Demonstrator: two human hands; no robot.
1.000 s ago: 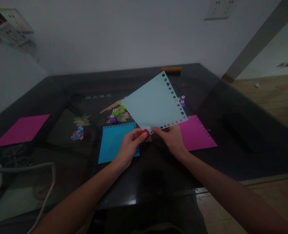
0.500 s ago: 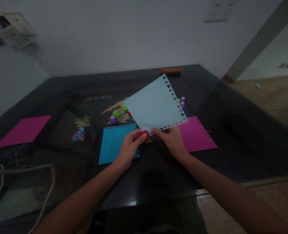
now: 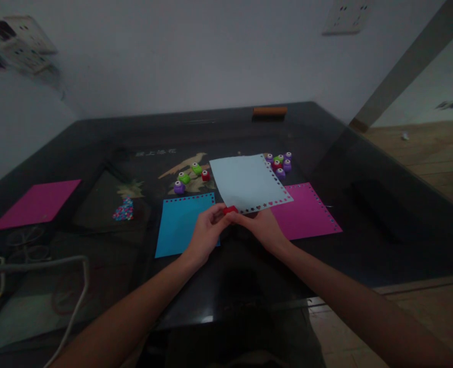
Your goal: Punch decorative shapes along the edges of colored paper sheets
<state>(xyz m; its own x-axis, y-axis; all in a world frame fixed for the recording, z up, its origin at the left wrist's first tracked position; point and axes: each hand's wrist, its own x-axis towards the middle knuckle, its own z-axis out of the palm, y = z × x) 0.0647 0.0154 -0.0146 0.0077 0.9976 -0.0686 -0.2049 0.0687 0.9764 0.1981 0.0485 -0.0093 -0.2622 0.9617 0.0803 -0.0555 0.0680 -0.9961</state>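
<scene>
My left hand (image 3: 204, 231) is closed around a small red craft punch (image 3: 230, 209). A pale blue sheet of paper (image 3: 247, 179), with small shapes cut along its right and near edges, has its near left corner at the punch. Beneath that near edge, my right hand (image 3: 267, 230) grips the sheet, its thumb reaching to the punch; its other fingers are mostly hidden. Under and beside the hands lie a bright blue sheet (image 3: 178, 225) on the left and a pink sheet (image 3: 307, 214) on the right, both with punched edges.
Several green, purple and red punches stand behind, including a green punch (image 3: 196, 168) and a purple punch (image 3: 287, 165). Paper cutouts (image 3: 123, 210) are heaped at left, near another pink sheet (image 3: 37, 204). A brown roll (image 3: 269, 111) lies by the wall; a pale cable (image 3: 81, 259) crosses lower left.
The pale blue sheet has tipped down and flattened, uncovering the punches behind it. My right thumb has moved left, onto the red punch.
</scene>
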